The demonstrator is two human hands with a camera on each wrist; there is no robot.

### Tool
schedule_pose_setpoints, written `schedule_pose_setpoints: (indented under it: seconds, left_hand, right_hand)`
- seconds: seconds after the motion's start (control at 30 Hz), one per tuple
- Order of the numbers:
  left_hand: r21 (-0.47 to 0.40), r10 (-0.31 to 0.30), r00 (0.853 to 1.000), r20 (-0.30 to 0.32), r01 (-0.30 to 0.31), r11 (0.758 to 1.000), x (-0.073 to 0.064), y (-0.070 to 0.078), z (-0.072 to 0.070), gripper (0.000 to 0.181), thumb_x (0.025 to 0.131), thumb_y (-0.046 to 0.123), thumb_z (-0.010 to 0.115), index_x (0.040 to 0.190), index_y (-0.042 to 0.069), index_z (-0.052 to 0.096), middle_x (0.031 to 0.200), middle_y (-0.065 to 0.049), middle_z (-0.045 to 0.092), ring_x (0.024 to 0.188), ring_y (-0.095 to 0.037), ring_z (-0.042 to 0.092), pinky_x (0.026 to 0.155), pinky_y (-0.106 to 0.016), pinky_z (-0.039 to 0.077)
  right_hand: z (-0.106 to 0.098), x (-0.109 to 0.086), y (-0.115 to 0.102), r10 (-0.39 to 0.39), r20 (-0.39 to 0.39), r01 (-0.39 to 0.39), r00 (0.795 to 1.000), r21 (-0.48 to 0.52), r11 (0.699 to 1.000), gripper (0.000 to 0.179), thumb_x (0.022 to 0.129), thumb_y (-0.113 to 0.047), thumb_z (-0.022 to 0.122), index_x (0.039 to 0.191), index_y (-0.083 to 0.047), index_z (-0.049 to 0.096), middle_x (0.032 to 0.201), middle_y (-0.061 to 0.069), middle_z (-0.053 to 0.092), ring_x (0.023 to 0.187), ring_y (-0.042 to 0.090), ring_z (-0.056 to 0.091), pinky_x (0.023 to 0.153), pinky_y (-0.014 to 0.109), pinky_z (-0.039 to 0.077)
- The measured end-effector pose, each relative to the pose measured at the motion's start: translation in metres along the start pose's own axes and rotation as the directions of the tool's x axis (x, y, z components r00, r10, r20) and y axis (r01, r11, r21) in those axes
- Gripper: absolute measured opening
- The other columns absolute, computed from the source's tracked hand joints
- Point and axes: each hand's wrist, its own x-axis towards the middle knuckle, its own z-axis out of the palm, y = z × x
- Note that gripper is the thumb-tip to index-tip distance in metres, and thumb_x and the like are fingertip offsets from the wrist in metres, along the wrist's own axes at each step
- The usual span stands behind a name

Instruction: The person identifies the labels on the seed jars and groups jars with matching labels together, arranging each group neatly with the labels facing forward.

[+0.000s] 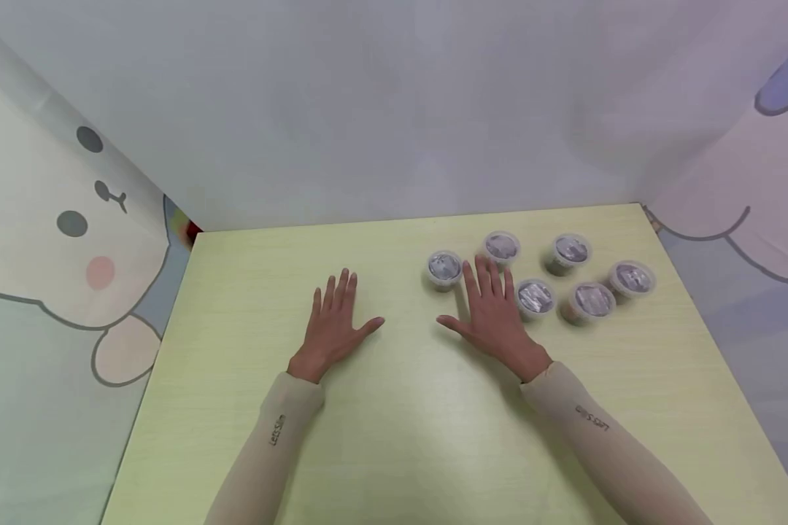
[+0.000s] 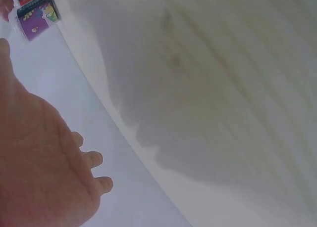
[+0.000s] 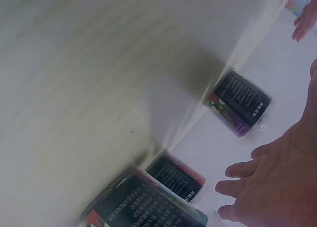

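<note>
My left hand (image 1: 331, 328), fingers straight and thumb spread, hovers palm down over the left part of the table and holds nothing. Opposite it, my right hand (image 1: 495, 317) is spread the same way among several small lidded tubs. One tub (image 1: 444, 270) stands just left of its fingertips, and another tub (image 1: 501, 248) is partly covered by them. Close to its outer side is a third tub (image 1: 535, 298). In the right wrist view, a tub (image 3: 240, 102) shows a dark printed wrapper with purple and green, beyond the open palm (image 3: 282, 182).
Farther right on the pale wooden table (image 1: 394, 437) stand more tubs, including a tub (image 1: 570, 252) at the back and a tub (image 1: 632, 280) nearest the right edge. A white curtain (image 1: 394, 109) hangs behind, with cartoon-printed cloth (image 1: 39, 204) at the sides.
</note>
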Motion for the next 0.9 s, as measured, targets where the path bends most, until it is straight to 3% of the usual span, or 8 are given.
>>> schedule_pose_setpoints:
  seconds: [0.23, 0.5, 0.9]
  left_hand:
    - [0.009, -0.001, 1.0, 0.005, 0.001, 1.0, 0.006, 0.007, -0.003, 0.104, 0.101, 0.068, 0.05, 0.171, 0.009, 0.0, 0.179, -0.009, -0.005, 0.164, -0.034, -0.005, 0.131, -0.053, -0.008]
    - [-0.003, 0.015, 1.0, -0.001, -0.015, 1.0, 0.013, 0.018, -0.004, 0.104, 0.1, 0.068, 0.05, 0.171, 0.01, 0.001, 0.179, -0.009, -0.004, 0.164, -0.034, -0.002, 0.131, -0.053, -0.007]
    - [-0.137, 0.115, 0.992, -0.053, -0.121, 0.983, 0.025, 0.035, 0.001, 0.101, 0.101, 0.063, 0.054, 0.17, 0.007, 0.006, 0.178, -0.012, 0.007, 0.164, -0.036, 0.007, 0.132, -0.053, 0.002]
  right_hand:
    - [-0.003, 0.005, -0.001, 0.003, -0.003, -0.003, 1.0, 0.018, 1.0, 0.116, 0.093, -0.064, 0.07, 0.167, 0.003, 0.013, 0.174, 0.029, 0.008, 0.161, 0.046, 0.003, 0.128, 0.065, -0.001]
    - [-0.003, 0.01, -0.002, 0.008, -0.047, -0.006, 0.999, 0.037, 0.999, 0.106, 0.098, -0.057, 0.07, 0.166, 0.004, 0.016, 0.171, 0.031, 0.017, 0.159, 0.048, 0.014, 0.128, 0.067, 0.005]
    - [-0.003, 0.022, -0.01, 0.039, -0.083, -0.026, 0.996, 0.159, 0.987, 0.095, 0.101, -0.042, 0.072, 0.164, 0.007, 0.02, 0.167, 0.033, 0.025, 0.155, 0.05, 0.024, 0.129, 0.061, 0.013]
